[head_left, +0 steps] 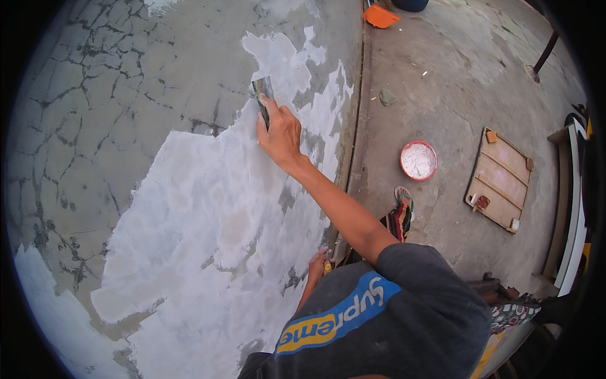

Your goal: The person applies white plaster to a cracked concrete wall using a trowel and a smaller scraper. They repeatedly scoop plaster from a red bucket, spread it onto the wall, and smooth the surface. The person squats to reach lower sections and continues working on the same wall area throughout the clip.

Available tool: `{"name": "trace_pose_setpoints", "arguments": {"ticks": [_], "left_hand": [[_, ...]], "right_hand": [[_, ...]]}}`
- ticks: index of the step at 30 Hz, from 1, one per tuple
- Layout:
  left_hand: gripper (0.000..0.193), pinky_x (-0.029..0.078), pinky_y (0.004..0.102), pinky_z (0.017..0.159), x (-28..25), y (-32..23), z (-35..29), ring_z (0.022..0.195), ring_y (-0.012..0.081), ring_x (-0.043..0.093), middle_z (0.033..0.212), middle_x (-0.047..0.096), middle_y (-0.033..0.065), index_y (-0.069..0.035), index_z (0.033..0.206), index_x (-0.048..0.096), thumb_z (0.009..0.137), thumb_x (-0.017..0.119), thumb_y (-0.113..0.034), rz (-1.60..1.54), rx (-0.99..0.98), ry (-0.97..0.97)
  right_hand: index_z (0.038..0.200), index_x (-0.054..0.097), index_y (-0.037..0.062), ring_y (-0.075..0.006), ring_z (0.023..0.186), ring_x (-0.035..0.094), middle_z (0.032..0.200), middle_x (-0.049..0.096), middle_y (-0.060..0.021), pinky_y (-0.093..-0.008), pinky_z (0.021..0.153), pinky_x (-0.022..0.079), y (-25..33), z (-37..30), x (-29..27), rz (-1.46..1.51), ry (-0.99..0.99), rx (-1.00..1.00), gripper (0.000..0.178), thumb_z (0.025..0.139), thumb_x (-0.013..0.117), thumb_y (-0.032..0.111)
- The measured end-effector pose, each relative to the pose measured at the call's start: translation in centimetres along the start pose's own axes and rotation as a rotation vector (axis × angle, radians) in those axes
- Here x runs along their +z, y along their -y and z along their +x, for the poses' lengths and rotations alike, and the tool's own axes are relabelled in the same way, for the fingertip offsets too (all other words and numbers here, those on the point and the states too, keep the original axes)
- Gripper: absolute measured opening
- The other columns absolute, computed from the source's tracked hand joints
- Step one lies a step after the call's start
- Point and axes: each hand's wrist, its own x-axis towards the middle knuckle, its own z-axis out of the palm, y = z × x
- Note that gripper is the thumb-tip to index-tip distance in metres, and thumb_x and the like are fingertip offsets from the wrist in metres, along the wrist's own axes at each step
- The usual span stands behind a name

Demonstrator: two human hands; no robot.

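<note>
- Fingers of your left hand [317, 260] curl by a yellow thing [327, 267]; I can't tell if they hold it.
- Your right hand [279, 134] clamps its fingers on a flat scraper [261, 84], by white paste [189, 208] on the cracked gray wall [161, 79].
- Red tub [402, 163] on the floor [451, 82].
- Orange dustpan [381, 17] farther off.

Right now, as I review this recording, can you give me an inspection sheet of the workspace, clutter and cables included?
Surface: grey wall, cracked, partly covered by white coating.
Job's things: flat scraper at the wall; red-rimmed tub of white material.
Clutter: orange dustpan, grey lump, wooden-framed panel.
Hands: right hand grips the scraper; left hand is at a small yellow item, grip unclear.
Cables: nothing seen.
Surroundings: concrete ground, dark post.
</note>
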Motion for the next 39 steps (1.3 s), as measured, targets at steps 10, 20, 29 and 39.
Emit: {"name": "trace_pose_setpoints", "arguments": {"ticks": [10, 20, 29, 39], "left_hand": [[0.041, 0.054, 0.0293, 0.071, 0.3, 0.0, 0.9, 0.084, 0.0231, 0.069, 0.122, 0.061, 0.0112, 0.002, 0.130, 0.051, 0.091, 0.041, -0.006, 0.045, 0.027, 0.031], [0.041, 0.054, 0.0287, 0.070, 0.2, -0.1, 0.2, 0.084, 0.0220, 0.068, 0.121, 0.061, 0.0105, 0.001, 0.131, 0.051, 0.091, 0.042, -0.005, 0.019, 0.004, -0.011], [0.041, 0.054, 0.0288, 0.067, 0.2, -1.0, 0.6, 0.081, 0.0209, 0.068, 0.121, 0.062, 0.0095, -0.001, 0.132, 0.051, 0.092, 0.043, -0.005, 0.041, -0.017, -0.020], [0.041, 0.053, 0.0280, 0.070, -0.2, -0.6, 0.6, 0.082, 0.0211, 0.068, 0.121, 0.062, 0.0097, 0.000, 0.132, 0.051, 0.092, 0.043, -0.007, 0.006, 0.005, -0.024]], "right_hand": [[0.097, 0.051, 0.0001, -0.0239, 0.058, 0.063, 0.073, 0.068, -0.0156, -0.0348, 0.056, 0.047, -6.6, 1.5, -4.0, 0.059, -0.077, 0.207, 0.018, 0.081, 0.060, 0.003], [0.097, 0.052, 0.0013, -0.0305, 0.064, 0.063, 0.079, 0.064, -0.0170, -0.0391, 0.058, 0.048, -3.1, -1.8, -1.5, 0.039, 0.008, -0.042, 0.019, 0.080, 0.062, 0.003], [0.096, 0.053, 0.0020, -0.0272, 0.065, 0.065, 0.080, 0.066, -0.0156, -0.0348, 0.057, 0.050, -6.0, -0.1, -2.1, -0.066, -0.083, 0.009, 0.019, 0.080, 0.063, 0.002], [0.082, 0.053, 0.0013, -0.0268, 0.056, 0.063, 0.061, 0.061, -0.0120, -0.0358, 0.056, 0.048, -5.6, 2.9, -4.0, 0.114, -0.091, 0.191, 0.014, 0.078, 0.066, 0.006]]}}
